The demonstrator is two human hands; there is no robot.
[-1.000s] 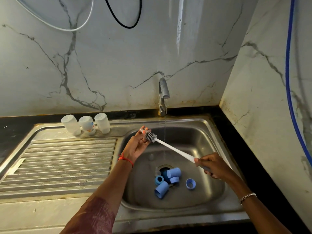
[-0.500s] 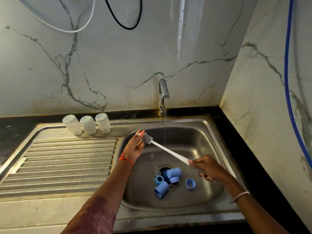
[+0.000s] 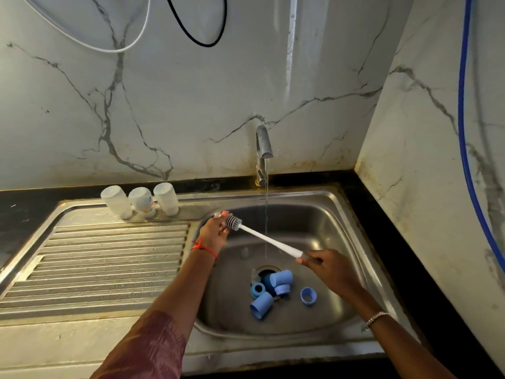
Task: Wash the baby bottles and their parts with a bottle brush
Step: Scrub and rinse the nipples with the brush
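Fingers of right hand [image 3: 332, 270] clenched on bottle brush [image 3: 269, 239] handle; left hand [image 3: 214, 233] pinching something small at its bristles, above sink [image 3: 352, 222] basin.

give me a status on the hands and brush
Right hand grips bottle brush handle. Left hand at brush head, small part pinched. Blue parts wait in sink. Nothing blocking.

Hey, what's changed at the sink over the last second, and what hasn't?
Little. The right hand slid slightly left along the sink with the bottle brush; the brush head stayed at the left hand, which holds a small part too hidden to identify. Unchanged: both grips, the running tap, three upturned bottles and blue caps near the drain.
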